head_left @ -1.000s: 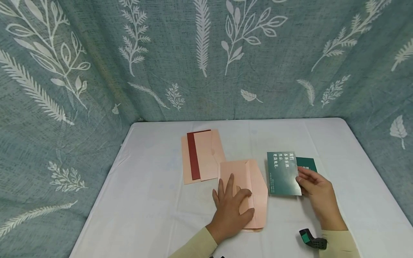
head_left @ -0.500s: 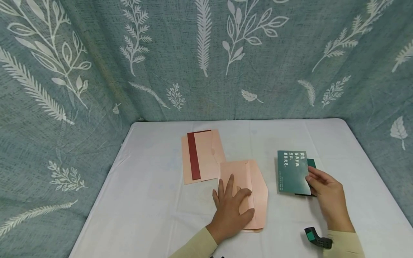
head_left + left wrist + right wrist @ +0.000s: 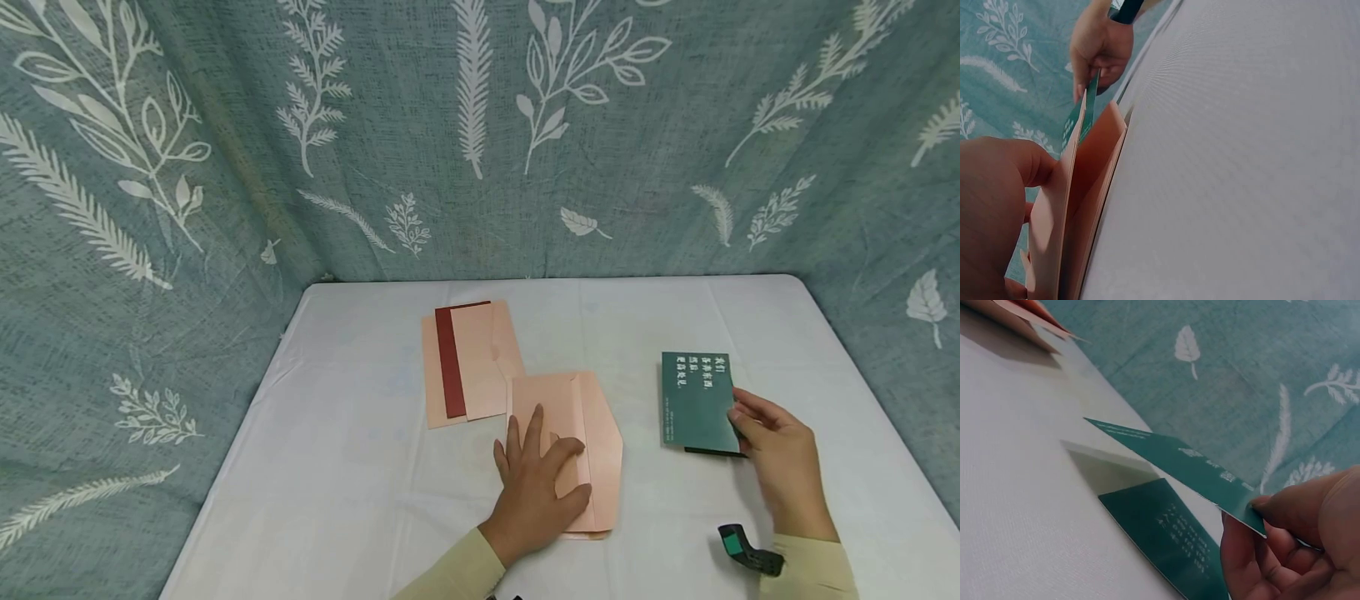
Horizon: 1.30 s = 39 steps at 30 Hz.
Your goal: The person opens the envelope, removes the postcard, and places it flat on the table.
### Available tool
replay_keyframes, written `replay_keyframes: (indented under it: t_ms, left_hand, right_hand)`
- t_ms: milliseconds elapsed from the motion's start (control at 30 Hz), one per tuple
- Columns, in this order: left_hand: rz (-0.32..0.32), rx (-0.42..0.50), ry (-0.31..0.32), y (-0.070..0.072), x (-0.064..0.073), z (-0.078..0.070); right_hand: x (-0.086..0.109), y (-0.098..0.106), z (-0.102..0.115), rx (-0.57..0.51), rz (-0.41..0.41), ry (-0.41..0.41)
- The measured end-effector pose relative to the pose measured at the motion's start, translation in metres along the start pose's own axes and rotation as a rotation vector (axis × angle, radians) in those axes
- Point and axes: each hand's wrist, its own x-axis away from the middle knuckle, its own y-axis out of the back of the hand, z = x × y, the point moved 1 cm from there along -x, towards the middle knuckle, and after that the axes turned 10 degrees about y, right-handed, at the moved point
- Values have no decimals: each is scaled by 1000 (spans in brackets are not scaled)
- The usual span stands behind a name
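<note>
Head: left hand is pressing, fingers spread, on a pale-pink pointed-flap paper envelope; layers beneath unclear. Right hand is pinching a dark-green rectangular printed card at envelope's 2 o'clock, sitting farther toward 3 than a second ago.

Left wrist: envelope is gaping toward 12.

Right wrist: counting two green cards; the second green card is lying at 6, under the pinched one.

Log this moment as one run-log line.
left hand: touches near pink envelope | right hand: pinches green card above table | second green card: on table below | red strip: showing at far pink envelope
</note>
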Motion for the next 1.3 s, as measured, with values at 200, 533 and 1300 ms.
replay_keyframes:
  t_ms: [200, 533, 1300]
  left_hand:
    - [1, -1, 5, 0, 0, 0]
    - [4, 6, 14, 0, 0, 1]
    - [23, 15, 30, 2, 0, 0]
  right_hand:
    - [-1, 4, -3, -3, -2, -36]
    - [-2, 7, -3, 49, -25, -29]
    - [5, -1, 2, 107, -152, 35]
